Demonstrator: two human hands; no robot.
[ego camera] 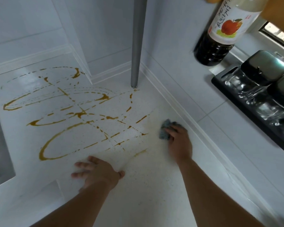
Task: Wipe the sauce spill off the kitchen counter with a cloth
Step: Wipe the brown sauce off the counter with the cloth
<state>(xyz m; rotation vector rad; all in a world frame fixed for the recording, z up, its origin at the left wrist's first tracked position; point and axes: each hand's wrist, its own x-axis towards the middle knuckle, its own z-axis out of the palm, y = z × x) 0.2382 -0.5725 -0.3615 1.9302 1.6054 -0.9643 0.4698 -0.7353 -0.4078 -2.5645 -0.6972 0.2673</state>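
Observation:
Brown sauce (59, 145) runs in loops and dashed streaks over the white speckled counter (146, 185), from the far left to the middle. My right hand (179, 141) presses a crumpled grey-blue cloth (165, 130) onto the counter near the right wall, just right of the nearest streaks. A faintly smeared, paler patch lies left of the cloth. My left hand (97, 172) rests flat on the counter with fingers spread, below the sauce loops, holding nothing.
A grey metal pole (137, 46) stands on the counter at the back. On the right ledge sit a dark bottle with an apple label (220, 35) and a black rack of glass jars (256, 99). A sink edge (0, 153) lies at far left.

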